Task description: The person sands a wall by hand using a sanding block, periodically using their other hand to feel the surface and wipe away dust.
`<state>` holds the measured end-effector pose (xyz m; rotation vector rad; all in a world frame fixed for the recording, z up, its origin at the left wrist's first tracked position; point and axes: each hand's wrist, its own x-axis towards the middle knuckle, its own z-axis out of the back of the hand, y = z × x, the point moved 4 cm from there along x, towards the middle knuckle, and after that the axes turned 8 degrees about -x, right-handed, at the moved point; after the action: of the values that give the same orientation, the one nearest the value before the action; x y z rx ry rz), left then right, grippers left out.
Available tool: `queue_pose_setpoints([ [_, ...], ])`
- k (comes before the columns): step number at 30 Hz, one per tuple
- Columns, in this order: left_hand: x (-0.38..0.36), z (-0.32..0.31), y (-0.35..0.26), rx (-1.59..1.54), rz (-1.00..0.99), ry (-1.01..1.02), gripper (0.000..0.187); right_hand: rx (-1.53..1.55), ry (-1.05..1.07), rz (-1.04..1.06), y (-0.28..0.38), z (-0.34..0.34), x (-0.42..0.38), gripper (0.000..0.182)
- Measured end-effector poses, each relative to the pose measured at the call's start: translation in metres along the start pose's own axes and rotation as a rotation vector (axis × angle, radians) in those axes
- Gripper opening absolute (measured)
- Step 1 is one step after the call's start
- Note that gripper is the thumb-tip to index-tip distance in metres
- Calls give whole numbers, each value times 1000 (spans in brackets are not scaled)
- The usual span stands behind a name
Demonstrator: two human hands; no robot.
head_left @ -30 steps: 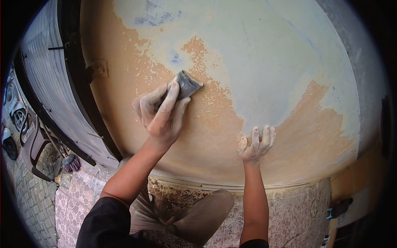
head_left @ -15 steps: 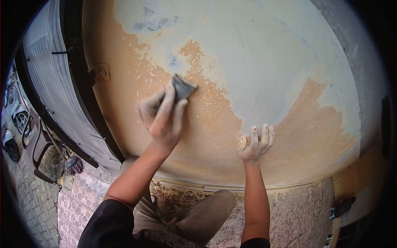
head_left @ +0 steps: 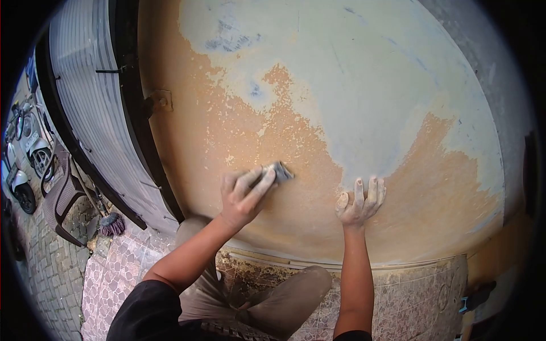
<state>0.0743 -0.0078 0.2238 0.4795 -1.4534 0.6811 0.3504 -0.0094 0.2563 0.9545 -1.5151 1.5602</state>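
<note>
My left hand (head_left: 248, 193) is closed around a dark grey folded piece of sandpaper (head_left: 281, 171), which is against the orange-brown lower part of the wall (head_left: 307, 196). Fine dust coats the fingers. To the right, my right hand (head_left: 362, 203) rests on the wall with its fingers stretched upward and apart, holding nothing. Its fingertips lie near the edge where pale grey-green coating (head_left: 364, 113) meets the orange-brown surface. Small pale specks dot the patchy area above my left hand.
A dark-framed corrugated panel (head_left: 85, 85) stands at the left. Beyond it are a woven chair (head_left: 62, 199), a mop head (head_left: 112, 224) and parked motorbikes (head_left: 23, 187). My bent knee (head_left: 313, 281) is close to the wall's foot, above patterned floor tiles (head_left: 404, 304).
My left hand has moved down and to the right along the wall with the sandpaper. My right hand keeps its place on the wall, while the whole view has shifted slightly.
</note>
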Motion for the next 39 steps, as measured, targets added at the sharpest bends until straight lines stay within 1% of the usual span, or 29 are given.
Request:
queue_pose_setpoints([
  [1,-4,6,-5,34,-53,196,44,-4,12,-7,1,1,-1,45],
  [3,17,15,-6,-26,-28,167,48,-14,3,-14,-1,-6,2,45],
  [5,56,24,6,-29,117,-19,48,5,26,-19,1,-1,-4,45],
  [7,101,31,23,-34,169,-283,47,1,30,-21,3,-1,-6,45],
  [8,101,26,20,-36,168,-279,47,-11,18,-23,2,-2,-6,45],
  [10,95,16,11,93,117,-332,46,-12,22,-21,1,0,-6,45],
  [11,70,5,1,80,39,-192,44,-10,22,-18,1,-1,-6,45],
  [13,9,-17,-9,-31,-115,-29,40,-14,25,-24,2,-2,-5,45],
  [14,-10,-16,-13,-19,-114,53,37,-11,40,-21,1,-1,-7,46],
  [15,-15,-11,-17,-25,-106,50,37,-15,46,-13,2,0,-10,46],
  [17,-20,-7,-21,-24,19,181,34,-26,62,-117,8,-1,-17,45],
  [18,-18,-3,-26,-88,122,168,39,9,91,-132,13,2,-17,44],
  [19,-19,2,-36,-90,119,173,39,7,93,-137,20,10,-18,44],
  [21,-32,13,-35,-334,626,171,43,172,216,-373,37,21,-20,45],
  [22,-41,20,-36,-466,929,318,44,265,295,-513,51,33,-16,47],
  [23,-60,22,-39,-691,1167,377,42,362,372,-654,69,48,-16,48],
  [24,-78,23,-43,-916,1408,438,41,566,472,-809,89,58,-25,49],
  [25,-79,34,-45,-904,1394,448,41,778,573,-956,112,68,-34,50],
  [27,-87,53,-63,-1344,1741,440,33,1530,630,-1459,164,86,-44,50],
  [29,-103,68,-67,-1468,1843,442,27,1901,580,-1596,203,100,-47,54],
  [30,-106,76,-69,-1443,1895,398,27,1949,554,-1621,215,108,-45,54],
  [31,-109,82,-69,-1417,1903,421,27,1957,532,-1645,219,112,-43,54],
  [33,-114,92,-66,-1460,1883,392,27,1978,551,-1667,225,118,-39,50],
  [34,-114,94,-67,-1429,1866,395,27,2017,502,-1730,229,120,-38,45],
  [35,-116,94,-64,-1425,1862,398,27,2021,495,-1728,231,120,-38,45],
  [37,-116,92,-57,-1281,1653,576,29,2077,373,-1851,233,121,-44,43],
  [38,-117,89,-57,-1286,1650,574,29,2051,391,-1864,233,120,-52,42],
  [39,-113,83,-59,-1253,1550,660,30,2048,392,-1861,231,120,-58,42],
])
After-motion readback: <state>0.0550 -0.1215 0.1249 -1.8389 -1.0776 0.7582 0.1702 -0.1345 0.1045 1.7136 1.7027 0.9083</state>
